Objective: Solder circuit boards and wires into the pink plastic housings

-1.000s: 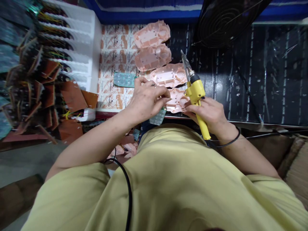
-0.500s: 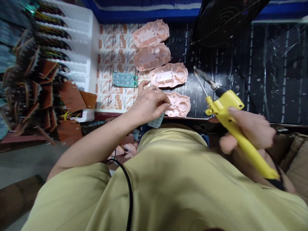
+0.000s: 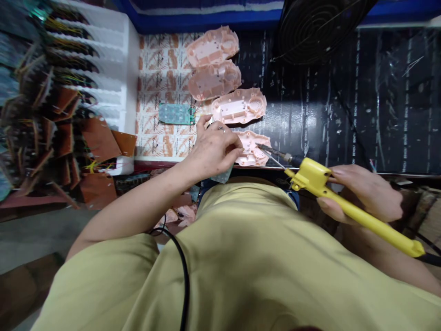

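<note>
Student: In the head view, how are the hands posed?

Tutor: The left hand (image 3: 218,149) arches palm down over the left end of the near pink shell (image 3: 251,154); thumb and forefinger tips meet, though what they pinch, if anything, cannot be told. The right hand (image 3: 365,193), right of the shell, wraps the handle of a yellow soldering tool (image 3: 313,177), whose tip points left over the shell.

Student: And the setting?

Tutor: A black bench surface (image 3: 341,115) at right; a patterned sheet (image 3: 148,82) at left, bearing a green circuit board (image 3: 174,113). Three pink shells (image 3: 213,80) lie farther off, near a black fan (image 3: 317,37).
</note>
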A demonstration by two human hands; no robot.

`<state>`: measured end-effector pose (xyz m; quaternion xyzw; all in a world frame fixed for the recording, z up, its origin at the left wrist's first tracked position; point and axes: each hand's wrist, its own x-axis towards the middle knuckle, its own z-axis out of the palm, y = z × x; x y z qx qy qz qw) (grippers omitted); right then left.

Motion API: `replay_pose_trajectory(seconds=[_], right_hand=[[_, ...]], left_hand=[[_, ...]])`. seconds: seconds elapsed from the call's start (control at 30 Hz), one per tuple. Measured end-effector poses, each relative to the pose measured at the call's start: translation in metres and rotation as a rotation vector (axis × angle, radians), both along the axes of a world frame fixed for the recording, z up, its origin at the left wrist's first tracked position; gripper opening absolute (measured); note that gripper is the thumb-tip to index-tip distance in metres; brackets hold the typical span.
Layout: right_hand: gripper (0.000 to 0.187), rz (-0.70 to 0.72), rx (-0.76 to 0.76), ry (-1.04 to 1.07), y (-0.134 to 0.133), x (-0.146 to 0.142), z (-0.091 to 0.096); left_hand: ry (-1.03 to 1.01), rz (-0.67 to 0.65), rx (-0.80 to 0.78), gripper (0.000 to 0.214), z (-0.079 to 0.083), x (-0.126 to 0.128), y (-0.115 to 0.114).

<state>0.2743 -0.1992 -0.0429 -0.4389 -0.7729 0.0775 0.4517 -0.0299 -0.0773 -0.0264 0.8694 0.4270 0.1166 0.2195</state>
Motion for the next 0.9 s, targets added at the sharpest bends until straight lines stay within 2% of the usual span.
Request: replay_pose_trajectory(seconds=[0.07, 0.17, 0.4, 0.77, 0.9], right_hand=[[0.071, 0.054, 0.031, -0.031, -0.003, -0.003, 0.000], [0.070, 0.101, 0.033, -0.032, -0.005, -0.007, 0.001], [0.033, 0.158, -0.016, -0.002, -0.002, -0.011, 0.003], [0.030, 0.184, 0.013, -0.115, 0.002, -0.012, 0.003], [0.016, 0.178, -0.050, -0.131, -0.004, -0.002, 0.004]], left_hand=[[0.007, -0.008, 0.021, 0.019, -0.002, 0.001, -0.001], [0.013, -0.020, 0.063, 0.021, -0.004, 0.002, -0.003], [0.027, -0.030, 0.095, 0.021, -0.003, 0.005, -0.005], [0.051, -0.034, 0.096, 0.021, 0.001, 0.009, -0.002], [0.043, -0.033, 0.090, 0.020, -0.001, 0.010, -0.002]])
